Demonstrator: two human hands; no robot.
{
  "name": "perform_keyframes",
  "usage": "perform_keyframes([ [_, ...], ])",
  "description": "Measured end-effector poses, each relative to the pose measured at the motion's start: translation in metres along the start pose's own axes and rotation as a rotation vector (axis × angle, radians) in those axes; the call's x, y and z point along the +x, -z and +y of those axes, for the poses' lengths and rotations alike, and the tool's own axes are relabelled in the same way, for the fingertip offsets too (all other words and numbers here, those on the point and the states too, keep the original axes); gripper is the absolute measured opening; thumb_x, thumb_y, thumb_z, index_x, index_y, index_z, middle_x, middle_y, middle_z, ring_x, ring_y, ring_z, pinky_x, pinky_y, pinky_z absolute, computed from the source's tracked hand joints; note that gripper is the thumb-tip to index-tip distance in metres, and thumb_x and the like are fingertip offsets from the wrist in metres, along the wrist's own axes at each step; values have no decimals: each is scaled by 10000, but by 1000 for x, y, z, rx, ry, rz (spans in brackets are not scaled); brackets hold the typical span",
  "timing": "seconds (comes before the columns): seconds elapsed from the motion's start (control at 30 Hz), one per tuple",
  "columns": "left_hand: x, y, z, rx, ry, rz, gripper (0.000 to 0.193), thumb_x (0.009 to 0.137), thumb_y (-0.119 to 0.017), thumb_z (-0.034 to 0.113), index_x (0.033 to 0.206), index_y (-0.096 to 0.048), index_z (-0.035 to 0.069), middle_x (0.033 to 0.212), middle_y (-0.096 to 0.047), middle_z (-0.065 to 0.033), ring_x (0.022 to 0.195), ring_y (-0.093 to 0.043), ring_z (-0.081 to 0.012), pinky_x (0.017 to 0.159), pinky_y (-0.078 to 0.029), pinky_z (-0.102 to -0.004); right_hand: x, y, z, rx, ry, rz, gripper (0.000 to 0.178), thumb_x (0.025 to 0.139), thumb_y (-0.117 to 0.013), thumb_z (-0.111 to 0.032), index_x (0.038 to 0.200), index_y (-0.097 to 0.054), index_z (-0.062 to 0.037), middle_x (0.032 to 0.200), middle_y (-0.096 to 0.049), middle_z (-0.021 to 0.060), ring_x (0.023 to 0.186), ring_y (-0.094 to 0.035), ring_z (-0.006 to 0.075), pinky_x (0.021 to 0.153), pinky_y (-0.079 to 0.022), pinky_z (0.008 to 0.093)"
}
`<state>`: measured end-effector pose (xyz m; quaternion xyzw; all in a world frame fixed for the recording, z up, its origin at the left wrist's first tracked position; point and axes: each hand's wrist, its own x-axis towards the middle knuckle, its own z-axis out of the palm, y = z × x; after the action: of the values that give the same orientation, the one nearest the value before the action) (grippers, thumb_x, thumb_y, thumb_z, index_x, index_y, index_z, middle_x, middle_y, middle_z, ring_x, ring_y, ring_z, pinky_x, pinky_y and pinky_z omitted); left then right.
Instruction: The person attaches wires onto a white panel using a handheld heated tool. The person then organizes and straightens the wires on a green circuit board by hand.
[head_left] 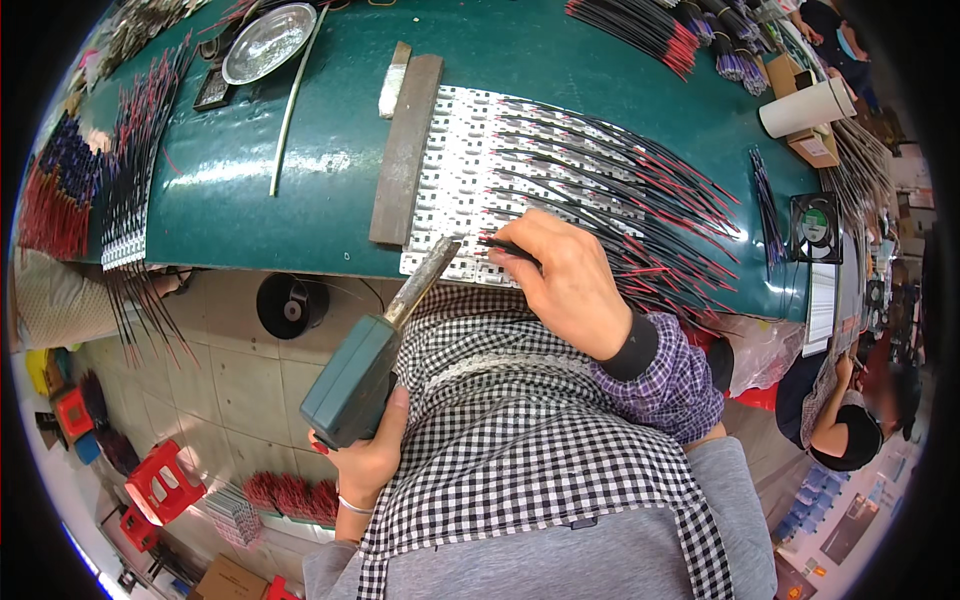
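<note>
My left hand [368, 462] is closed around the grip of a green soldering gun [350, 382]. Its long metal tip rests at or just above the near edge of a white circuit board panel [455, 165]; contact is hard to tell. My right hand [572, 285] pinches black-and-red wires [512, 247] between thumb and fingers, their ends at the panel close to the tip. How many wires it holds is hidden. Rows of similar black wires with red ends [640, 180] fan rightward from the panel. A flat grey bar [407, 150] lies along the panel's left edge.
On the green table [330, 130] are a metal dish [268, 45], a thin pale rod [297, 105] and a wired board strip [125, 250] at left. Wire bundles [640, 35] lie at the far right, with a black fan [815, 228] nearer. Another person [845, 425] sits at right.
</note>
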<state>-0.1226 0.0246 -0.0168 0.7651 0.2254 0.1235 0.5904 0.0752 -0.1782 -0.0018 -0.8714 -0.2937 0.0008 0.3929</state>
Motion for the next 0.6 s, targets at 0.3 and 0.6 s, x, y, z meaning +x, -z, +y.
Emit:
perform_keyframes([
  [0.3,-1,0,-4,-9,-13,-9,473,830,-775,-65,1282,-639,-32,1125,-722,-123,897,-668,-142,738,-560,-276,-3,-4,-1,-7,-124,-23,142,865,-750,-88,957,-714,14,807,-710,152,656,-703,289,591,-539,375],
  [0.6,0,-1,-2,57,12,-77,408,840,-812,-2,1224,-674,-28,1098,-721,-91,962,-675,-154,872,-544,-303,-2,-8,0,-29,-131,-11,134,865,-696,-122,808,-628,-22,744,-656,120,646,-654,339,599,-509,452],
])
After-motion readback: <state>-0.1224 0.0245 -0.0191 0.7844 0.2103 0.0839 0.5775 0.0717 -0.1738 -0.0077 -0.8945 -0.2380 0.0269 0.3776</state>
